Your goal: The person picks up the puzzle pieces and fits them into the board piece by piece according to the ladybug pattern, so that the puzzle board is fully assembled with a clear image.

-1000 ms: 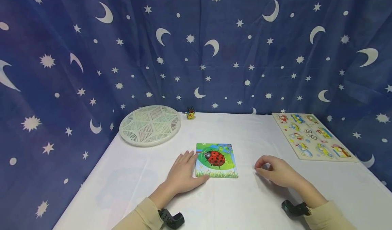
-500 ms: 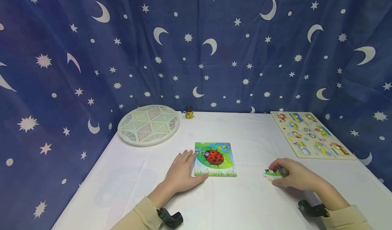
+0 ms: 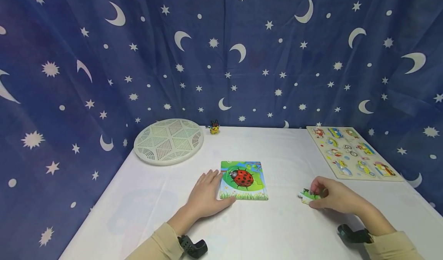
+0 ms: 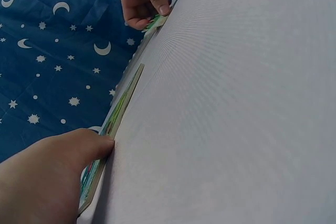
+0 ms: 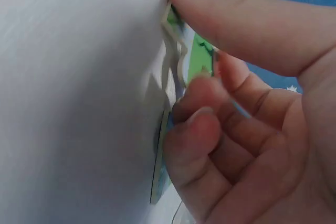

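A square ladybug jigsaw puzzle (image 3: 242, 179) lies flat on the white table. My left hand (image 3: 207, 196) rests beside it, fingers straight along its left edge and thumb touching the front edge; the left wrist view shows the thumb (image 4: 100, 145) against the puzzle's side. Off to the right, my right hand (image 3: 335, 200) pinches a green-and-white jigsaw piece (image 3: 306, 197) between thumb and fingers, slightly tilted. In the right wrist view the piece (image 5: 198, 59) is partly hidden by the fingers. A bluish edge (image 5: 160, 166) shows below the fingertips; I cannot tell if it is a separate piece.
A round pale game board (image 3: 169, 140) lies at the back left, with a small yellow figurine (image 3: 214, 127) beside it. A wooden vehicle peg puzzle (image 3: 353, 156) lies at the back right. A blue star-and-moon curtain (image 3: 221, 60) hangs behind the table (image 3: 263, 229).
My right hand has moved to the right, away from the ladybug puzzle, and the piece in its fingers has come into view and tilted a little. My left hand stays in place.
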`<state>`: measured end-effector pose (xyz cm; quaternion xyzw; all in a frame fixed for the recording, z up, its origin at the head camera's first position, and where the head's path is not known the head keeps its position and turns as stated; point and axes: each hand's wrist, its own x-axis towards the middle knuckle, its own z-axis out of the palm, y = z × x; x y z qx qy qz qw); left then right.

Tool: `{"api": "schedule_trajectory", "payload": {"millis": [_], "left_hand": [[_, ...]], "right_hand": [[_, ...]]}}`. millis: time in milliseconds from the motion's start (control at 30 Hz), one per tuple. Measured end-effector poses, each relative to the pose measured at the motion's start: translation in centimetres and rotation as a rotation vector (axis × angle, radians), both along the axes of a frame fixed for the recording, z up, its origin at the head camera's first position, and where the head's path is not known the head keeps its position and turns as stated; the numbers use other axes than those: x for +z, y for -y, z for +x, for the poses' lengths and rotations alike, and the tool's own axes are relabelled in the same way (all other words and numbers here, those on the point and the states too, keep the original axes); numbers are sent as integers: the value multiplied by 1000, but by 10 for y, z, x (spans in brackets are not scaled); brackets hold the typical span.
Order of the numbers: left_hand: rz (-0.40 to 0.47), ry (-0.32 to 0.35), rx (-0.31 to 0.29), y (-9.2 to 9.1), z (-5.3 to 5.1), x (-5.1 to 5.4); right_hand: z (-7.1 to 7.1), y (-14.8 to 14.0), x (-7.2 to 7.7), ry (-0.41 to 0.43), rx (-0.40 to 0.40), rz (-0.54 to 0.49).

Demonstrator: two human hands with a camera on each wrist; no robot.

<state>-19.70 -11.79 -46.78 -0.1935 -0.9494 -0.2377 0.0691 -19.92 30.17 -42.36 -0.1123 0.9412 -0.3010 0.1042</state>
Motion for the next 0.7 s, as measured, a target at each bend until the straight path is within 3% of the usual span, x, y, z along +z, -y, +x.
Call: {"api": "schedule_trajectory", "payload": {"millis": [200, 533, 700], "left_hand": [[-5, 1, -1, 0, -1, -1], [-4, -1, 1, 0, -1, -2], [-14, 2, 3, 1, -2, -1]], "right_hand": [[-1, 6, 0, -33, 44, -62], [1, 21, 1, -80, 87, -11], [3, 36, 3, -153, 96, 90]]}}
